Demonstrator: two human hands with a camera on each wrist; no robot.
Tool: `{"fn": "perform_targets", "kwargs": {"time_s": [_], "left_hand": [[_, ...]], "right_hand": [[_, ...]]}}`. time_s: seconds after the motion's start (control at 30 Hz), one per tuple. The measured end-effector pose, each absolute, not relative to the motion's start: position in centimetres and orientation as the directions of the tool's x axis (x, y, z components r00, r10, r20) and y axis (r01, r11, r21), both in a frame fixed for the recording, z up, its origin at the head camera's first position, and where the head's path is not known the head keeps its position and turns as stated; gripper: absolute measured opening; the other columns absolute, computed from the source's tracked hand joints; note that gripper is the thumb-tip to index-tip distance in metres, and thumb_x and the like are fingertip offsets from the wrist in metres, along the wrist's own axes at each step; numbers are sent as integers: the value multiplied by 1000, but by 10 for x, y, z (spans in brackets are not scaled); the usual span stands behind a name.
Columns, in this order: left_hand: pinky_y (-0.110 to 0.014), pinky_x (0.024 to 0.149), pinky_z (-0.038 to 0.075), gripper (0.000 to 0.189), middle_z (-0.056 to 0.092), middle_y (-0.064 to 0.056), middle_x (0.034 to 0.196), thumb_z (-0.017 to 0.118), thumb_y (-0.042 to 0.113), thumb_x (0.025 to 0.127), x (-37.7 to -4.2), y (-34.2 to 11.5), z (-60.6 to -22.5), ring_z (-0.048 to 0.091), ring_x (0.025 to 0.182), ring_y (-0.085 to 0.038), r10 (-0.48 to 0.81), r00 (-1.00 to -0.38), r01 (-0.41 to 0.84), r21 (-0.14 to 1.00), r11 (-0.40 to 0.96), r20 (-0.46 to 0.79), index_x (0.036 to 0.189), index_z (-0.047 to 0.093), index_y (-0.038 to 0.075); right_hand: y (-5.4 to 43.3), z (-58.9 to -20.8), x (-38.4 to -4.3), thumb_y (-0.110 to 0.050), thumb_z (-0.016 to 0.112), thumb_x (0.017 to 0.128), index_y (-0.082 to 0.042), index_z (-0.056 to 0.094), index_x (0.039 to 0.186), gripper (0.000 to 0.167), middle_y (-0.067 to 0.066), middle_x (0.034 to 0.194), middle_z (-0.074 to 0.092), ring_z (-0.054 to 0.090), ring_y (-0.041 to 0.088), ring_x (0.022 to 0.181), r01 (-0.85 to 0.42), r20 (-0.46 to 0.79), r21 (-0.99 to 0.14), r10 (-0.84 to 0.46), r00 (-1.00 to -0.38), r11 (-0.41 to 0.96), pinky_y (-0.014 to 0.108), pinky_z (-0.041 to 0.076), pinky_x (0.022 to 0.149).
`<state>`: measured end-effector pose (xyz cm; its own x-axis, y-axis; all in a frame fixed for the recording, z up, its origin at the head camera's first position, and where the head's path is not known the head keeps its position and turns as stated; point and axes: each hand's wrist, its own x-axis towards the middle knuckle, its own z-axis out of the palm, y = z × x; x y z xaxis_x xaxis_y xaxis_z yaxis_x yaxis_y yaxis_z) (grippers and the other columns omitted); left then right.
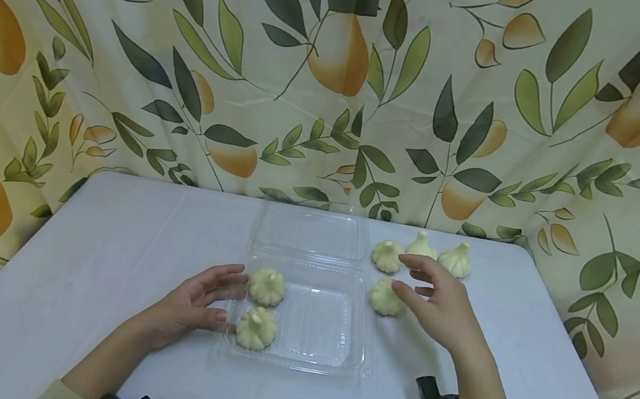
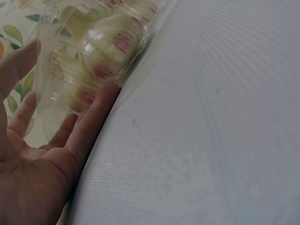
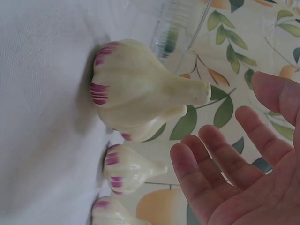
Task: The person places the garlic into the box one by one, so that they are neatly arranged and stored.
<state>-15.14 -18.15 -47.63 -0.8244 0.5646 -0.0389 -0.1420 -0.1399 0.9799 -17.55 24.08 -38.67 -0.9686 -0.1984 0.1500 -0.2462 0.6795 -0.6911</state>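
Note:
A clear plastic clamshell box [image 1: 315, 328] lies opened on the table, its lid [image 1: 311, 233] folded back. Inside, along its left side, sit two garlic bulbs, one behind [image 1: 267, 287] and one in front [image 1: 257, 328]. My left hand [image 1: 193, 301] rests against the box's left wall with fingers extended. Over the nearest loose garlic bulb [image 1: 385, 298], right of the box, hovers my right hand [image 1: 444, 306], thumb and fingers spread. The right wrist view shows that hand [image 3: 248, 173] apart from the garlic bulb [image 3: 131, 84], which has purple streaks near its base.
Three more garlic bulbs stand behind: one at left [image 1: 387, 256], one in the middle [image 1: 422, 245] and one at right [image 1: 456, 259]. A white cloth covers the table [image 1: 164, 231]. Behind it hangs a fruit-and-leaf patterned curtain [image 1: 332, 125].

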Motion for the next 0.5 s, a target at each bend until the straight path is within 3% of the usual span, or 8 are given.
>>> {"fn": "perform_targets", "kwargs": {"time_s": [0.5], "left_hand": [[-46,94,55,77,22,-19,162,62,-5,91,-151,-182,-475,33,145,-33,563,-825,-142,982,-127,-46,157,23,8]], "right_hand": [[248,-395,-179,-30,67,96,-10,56,135,45,15,139,58,56,37,124,-219,126,-683,-183,-975,697,52,53,96]]}}
